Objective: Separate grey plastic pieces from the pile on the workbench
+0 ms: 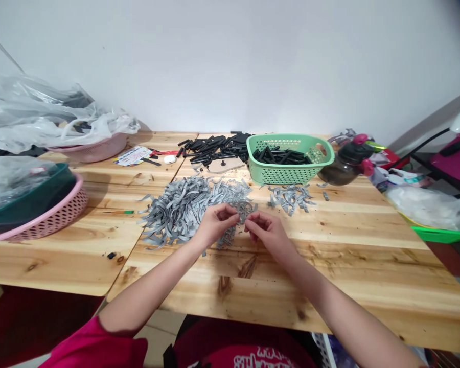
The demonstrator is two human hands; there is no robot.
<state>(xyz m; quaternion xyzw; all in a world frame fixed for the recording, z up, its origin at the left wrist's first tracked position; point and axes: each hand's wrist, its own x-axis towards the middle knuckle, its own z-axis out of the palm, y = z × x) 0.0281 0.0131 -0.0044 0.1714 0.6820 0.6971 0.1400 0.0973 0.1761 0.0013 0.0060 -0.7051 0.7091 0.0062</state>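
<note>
My left hand (218,223) is closed in a pinch above the right edge of a large pile of grey strips (180,209). Just beside it, my right hand (267,231) pinches too, thumb against fingers, the fingertips of both hands a small gap apart. Whatever sits between the fingertips is too small to make out against the grey strips behind. A smaller heap of grey strips (290,198) lies on the wooden table (352,276) beyond my right hand.
A green basket (291,175) with short black tubes stands at the back, beside loose black tubes (214,147). A dark spray bottle (347,162) is to its right. Pink basket (57,217) and plastic bags (53,115) occupy the left; a green tray (442,234) is far right.
</note>
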